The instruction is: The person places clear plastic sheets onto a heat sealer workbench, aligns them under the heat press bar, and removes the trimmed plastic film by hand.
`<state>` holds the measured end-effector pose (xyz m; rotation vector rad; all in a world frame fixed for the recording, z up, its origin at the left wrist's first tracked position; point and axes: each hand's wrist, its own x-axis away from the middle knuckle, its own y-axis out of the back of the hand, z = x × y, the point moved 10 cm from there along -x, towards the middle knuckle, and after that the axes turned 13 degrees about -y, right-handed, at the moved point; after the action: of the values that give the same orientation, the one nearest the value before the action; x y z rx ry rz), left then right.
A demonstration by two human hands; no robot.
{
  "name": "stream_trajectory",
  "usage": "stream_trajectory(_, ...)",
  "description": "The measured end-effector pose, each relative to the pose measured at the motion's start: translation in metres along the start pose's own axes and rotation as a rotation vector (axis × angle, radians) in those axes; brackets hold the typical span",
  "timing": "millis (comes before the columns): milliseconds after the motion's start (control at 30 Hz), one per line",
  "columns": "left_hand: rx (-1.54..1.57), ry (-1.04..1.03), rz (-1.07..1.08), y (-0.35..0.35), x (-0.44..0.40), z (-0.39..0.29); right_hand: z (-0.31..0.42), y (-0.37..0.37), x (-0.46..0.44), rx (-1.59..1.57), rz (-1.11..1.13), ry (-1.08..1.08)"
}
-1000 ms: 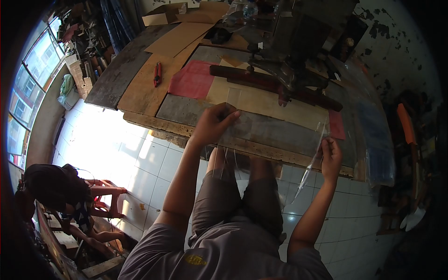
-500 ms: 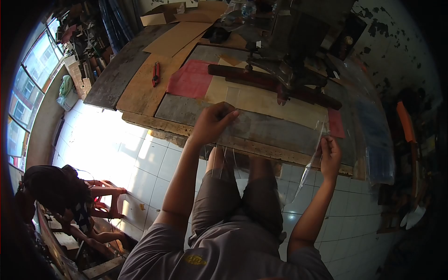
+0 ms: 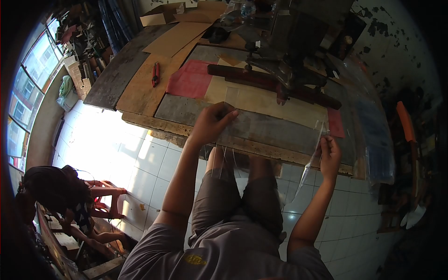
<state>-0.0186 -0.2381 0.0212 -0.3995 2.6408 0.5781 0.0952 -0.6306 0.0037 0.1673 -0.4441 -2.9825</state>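
A clear plastic sheet (image 3: 270, 133) stretches between my two hands over the front edge of the worktable (image 3: 186, 122), its lower part hanging down. My left hand (image 3: 215, 122) pinches the sheet near its left end, thumb against fingers. At the right end my right hand (image 3: 329, 151) is closed on the sheet's folded edge. Just beyond lies a cream strip (image 3: 275, 103) with a red piece (image 3: 190, 79) at its left and another red piece (image 3: 335, 123) at its right. A dark machine bar (image 3: 275, 86) lies across the strip, above the sheet.
A red cutter (image 3: 155, 74) rests on the brown board at the left. Cardboard (image 3: 177, 39) and an open box lie behind it. Plastic sheets (image 3: 378, 149) hang at the right edge. Another person (image 3: 56, 191) sits low at the left beside a red stool (image 3: 109, 198).
The view has shifted very slightly. Both hands keep the same hold on the plastic sheet, and its hanging right edge has moved a little.
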Motion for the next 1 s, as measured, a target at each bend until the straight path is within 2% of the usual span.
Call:
stream_trajectory(600, 0.102, 0.013, -0.027, -0.0008, 0.0005, 0.0017, -0.0013, 0.001, 0.0006, -0.068, 0.018, 0.009)
stream_trajectory(1000, 0.024, 0.047, -0.024, 0.0008, 0.0016, 0.0011, 0.0044, -0.0014, 0.0027, -0.066, 0.035, 0.022)
